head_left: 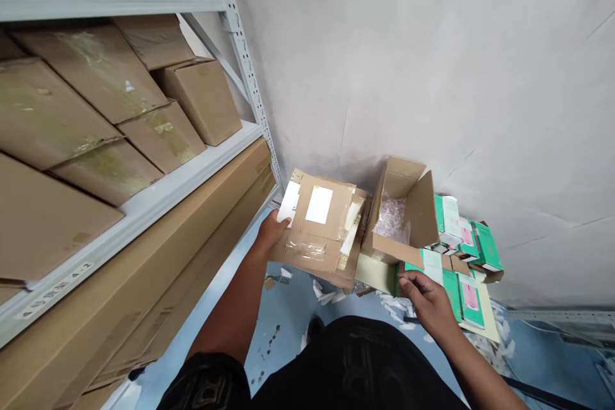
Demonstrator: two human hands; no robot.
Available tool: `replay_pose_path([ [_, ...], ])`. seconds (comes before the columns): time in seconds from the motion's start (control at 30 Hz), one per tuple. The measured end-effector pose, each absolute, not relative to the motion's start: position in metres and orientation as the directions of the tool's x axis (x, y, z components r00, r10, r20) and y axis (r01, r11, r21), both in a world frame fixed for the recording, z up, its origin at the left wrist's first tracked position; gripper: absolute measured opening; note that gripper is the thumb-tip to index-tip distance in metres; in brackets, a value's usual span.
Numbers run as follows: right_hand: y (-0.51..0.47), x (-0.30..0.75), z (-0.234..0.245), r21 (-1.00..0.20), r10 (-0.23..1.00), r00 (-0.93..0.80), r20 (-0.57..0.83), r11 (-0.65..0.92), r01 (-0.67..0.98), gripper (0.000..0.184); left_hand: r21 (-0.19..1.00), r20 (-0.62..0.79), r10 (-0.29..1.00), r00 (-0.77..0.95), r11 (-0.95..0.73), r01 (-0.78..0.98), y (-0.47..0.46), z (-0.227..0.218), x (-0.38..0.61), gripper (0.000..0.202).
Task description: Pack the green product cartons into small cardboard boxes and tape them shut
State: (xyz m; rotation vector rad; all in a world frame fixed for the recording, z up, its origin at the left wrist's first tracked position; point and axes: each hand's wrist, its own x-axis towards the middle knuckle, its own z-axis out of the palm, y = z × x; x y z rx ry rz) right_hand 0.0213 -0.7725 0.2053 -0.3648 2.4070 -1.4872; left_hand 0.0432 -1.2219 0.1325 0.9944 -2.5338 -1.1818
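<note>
My left hand (273, 230) grips the left edge of a flattened cardboard box (314, 211), its thumb on top. White labels and strips of clear tape cover that cardboard, and more flattened pieces show behind its right side. My right hand (427, 301) is closed, fingers curled together, at the front edge of a green and white box (427, 262). Whatever may be between those fingers is hidden. Just beyond stands an open cardboard carton (423, 205) with clear bubble wrap (391, 218) inside.
Metal shelving (192, 163) loaded with taped brown cartons (206, 102) rises on the left. Several green boxes (487, 246) lie to the right of the open carton. A pale wall (408, 57) stands ahead. White scraps (327, 295) litter the blue floor (283, 333).
</note>
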Motion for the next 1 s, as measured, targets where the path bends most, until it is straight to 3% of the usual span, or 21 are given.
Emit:
replay_pose_path([
  [0.23,-0.789,0.026,0.208,-0.901,-0.416,-0.905,-0.089,0.421,-0.104,0.036,0.971,-0.031,-0.554,-0.832,0.180,-0.156,-1.214,0.187,0.079,0.045],
  [0.43,-0.803,0.039,0.208,-0.914,-0.428,-0.899,-0.094,0.396,-0.093,0.039,0.996,-0.012,-0.455,-0.891,0.069,-0.049,-1.201,0.242,0.108,0.055],
  [0.6,-0.801,0.043,0.209,-0.946,-0.329,-0.939,-0.100,0.324,-0.013,0.048,1.000,0.010,-0.314,-0.949,-0.007,0.013,-1.187,0.274,0.116,0.054],
  [0.73,-0.791,0.046,0.217,-0.991,-0.346,-0.935,-0.083,0.126,0.041,0.066,0.999,0.039,-0.182,-0.982,-0.010,0.042,-1.162,0.283,0.111,0.051],
  [0.83,-0.777,0.054,0.222,-0.997,-0.369,-0.927,-0.072,0.009,0.074,0.064,0.997,0.060,-0.085,-0.995,0.047,0.056,-1.132,0.288,0.103,0.051],
  [1.0,-0.732,0.073,0.220,-0.981,-0.174,-0.974,-0.144,-0.107,0.164,0.048,0.983,0.088,0.076,-0.993,0.156,0.099,-1.069,0.301,0.090,0.047],
])
